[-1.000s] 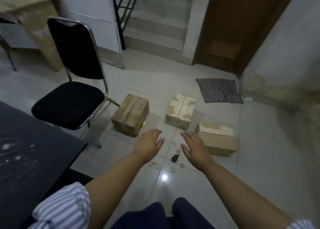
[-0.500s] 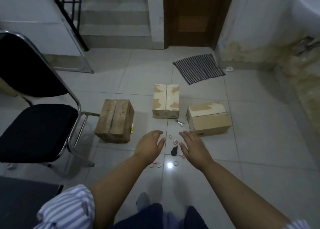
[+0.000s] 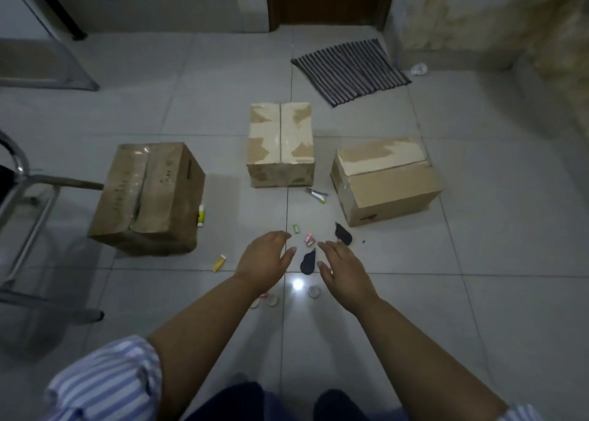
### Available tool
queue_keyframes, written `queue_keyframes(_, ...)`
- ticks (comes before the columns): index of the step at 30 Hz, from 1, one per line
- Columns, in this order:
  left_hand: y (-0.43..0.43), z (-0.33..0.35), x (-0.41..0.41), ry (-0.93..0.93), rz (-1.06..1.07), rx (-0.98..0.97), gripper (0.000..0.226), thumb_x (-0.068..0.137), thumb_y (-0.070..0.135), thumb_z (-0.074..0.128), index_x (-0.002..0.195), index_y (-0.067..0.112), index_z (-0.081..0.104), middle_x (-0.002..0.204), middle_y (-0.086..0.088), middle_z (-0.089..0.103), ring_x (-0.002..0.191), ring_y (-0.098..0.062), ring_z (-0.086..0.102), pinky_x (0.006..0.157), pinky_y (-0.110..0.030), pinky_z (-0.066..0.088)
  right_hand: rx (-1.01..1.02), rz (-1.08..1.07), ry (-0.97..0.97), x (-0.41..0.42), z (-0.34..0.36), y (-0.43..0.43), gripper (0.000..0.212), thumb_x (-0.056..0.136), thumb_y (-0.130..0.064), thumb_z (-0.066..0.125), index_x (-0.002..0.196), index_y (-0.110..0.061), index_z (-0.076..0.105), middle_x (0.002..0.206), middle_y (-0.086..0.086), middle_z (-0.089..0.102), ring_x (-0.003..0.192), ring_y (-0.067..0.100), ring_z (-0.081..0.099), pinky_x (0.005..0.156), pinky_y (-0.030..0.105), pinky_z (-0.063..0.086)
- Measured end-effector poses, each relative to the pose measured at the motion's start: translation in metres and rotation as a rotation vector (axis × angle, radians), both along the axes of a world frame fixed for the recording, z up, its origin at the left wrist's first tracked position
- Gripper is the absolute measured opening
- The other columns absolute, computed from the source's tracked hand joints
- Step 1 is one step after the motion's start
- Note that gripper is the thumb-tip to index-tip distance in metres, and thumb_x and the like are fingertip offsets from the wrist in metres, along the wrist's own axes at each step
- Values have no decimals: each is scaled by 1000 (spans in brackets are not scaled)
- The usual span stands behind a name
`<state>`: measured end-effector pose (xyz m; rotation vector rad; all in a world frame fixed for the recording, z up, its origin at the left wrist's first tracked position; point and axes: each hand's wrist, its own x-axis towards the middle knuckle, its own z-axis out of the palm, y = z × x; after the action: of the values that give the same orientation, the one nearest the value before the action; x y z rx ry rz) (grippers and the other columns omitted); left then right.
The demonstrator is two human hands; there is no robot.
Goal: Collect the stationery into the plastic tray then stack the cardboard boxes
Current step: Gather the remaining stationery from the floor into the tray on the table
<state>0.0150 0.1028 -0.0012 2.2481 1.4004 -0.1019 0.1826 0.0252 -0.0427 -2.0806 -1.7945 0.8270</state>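
Three cardboard boxes stand on the tiled floor: a brown one [image 3: 148,197] at left, a taped pale one [image 3: 280,145] in the middle, a third [image 3: 384,178] at right. Small stationery lies scattered between them: a yellow marker [image 3: 219,263], a glue stick [image 3: 201,215], a white-green pen [image 3: 317,195], small erasers [image 3: 308,239], two black pieces [image 3: 308,261] and tape rolls [image 3: 314,291]. My left hand [image 3: 263,259] and right hand [image 3: 342,267] hover open above these items, holding nothing. No plastic tray is in view.
A metal chair frame [image 3: 22,204] stands at the left edge. A striped mat [image 3: 350,70] lies in front of a brown door [image 3: 328,0] at the back. A stained wall [image 3: 510,22] runs along the right. My knees [image 3: 280,401] show at the bottom.
The camera has tilted down and moved closer to the boxes; the chair slid out to the left. Both hands stay open over the scattered items, slightly further forward.
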Motion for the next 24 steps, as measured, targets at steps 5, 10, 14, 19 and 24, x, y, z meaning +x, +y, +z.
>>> queue_keyframes(5,42,-126,1,7,-87,96,46,98,38,38,137,14,44,141,-5,48,127,-19,46,105,-28,34,51,41,-33,5,-134,34,44,98,-25,39,141,-14,36,146,6,39,138,24,30,112,33,26)
queue_keyframes(10,76,-228,-10,45,-162,207,47,98,41,37,138,17,42,142,-3,47,127,-20,46,106,-32,34,168,125,-85,-1,-240,72,45,98,-25,40,141,-14,35,146,8,39,139,22,27,111,29,22)
queue_keyframes(14,79,-262,-14,12,-130,200,48,98,41,37,139,16,41,144,-4,45,131,-19,42,107,-33,33,215,117,-69,-10,-269,74,45,99,-26,39,142,-15,34,146,7,39,140,21,26,112,30,24)
queue_keyframes(19,58,-276,-24,-26,-73,28,49,98,42,37,140,17,39,146,-4,42,134,-19,39,108,-32,33,127,93,-20,-30,-276,42,46,98,-27,40,142,-18,33,145,5,39,134,18,33,109,33,28)
queue_keyframes(24,50,-297,-44,37,-107,-42,48,97,41,41,140,19,39,145,-3,44,130,-19,43,104,-32,37,44,215,-32,-56,-303,41,41,95,-26,47,134,-15,45,135,5,48,125,19,41,101,30,36)
